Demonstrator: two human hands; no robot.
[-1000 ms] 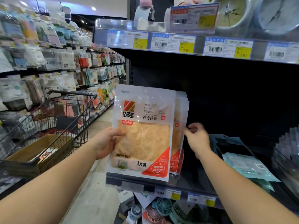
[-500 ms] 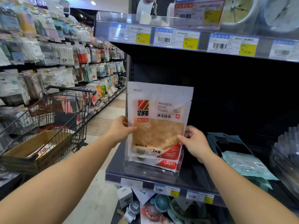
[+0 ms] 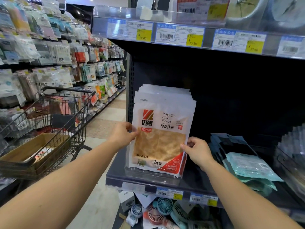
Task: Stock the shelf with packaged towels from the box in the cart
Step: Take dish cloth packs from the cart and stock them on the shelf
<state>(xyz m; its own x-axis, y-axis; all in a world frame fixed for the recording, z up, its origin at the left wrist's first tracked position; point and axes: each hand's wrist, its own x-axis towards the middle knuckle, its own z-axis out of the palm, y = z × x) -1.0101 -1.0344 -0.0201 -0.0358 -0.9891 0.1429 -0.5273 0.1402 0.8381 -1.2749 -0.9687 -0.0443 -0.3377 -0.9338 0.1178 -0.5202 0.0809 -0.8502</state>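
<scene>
Clear plastic holder point(image 3: 148, 176) on the shelf point(image 3: 194, 182) contains upright towel packs point(image 3: 162, 129); left hand point(image 3: 123, 137) at nine o'clock and right hand point(image 3: 198, 152) at three o'clock pinch their edges. Cardboard box point(image 3: 24, 152) sits in the cart point(image 3: 54, 128).

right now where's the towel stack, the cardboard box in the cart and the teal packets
towel stack point(image 3: 160, 129), head view, front packet's face
cardboard box point(image 3: 24, 150), head view, its near brown wall inside the cart
teal packets point(image 3: 249, 166), head view, top packet's face
</scene>
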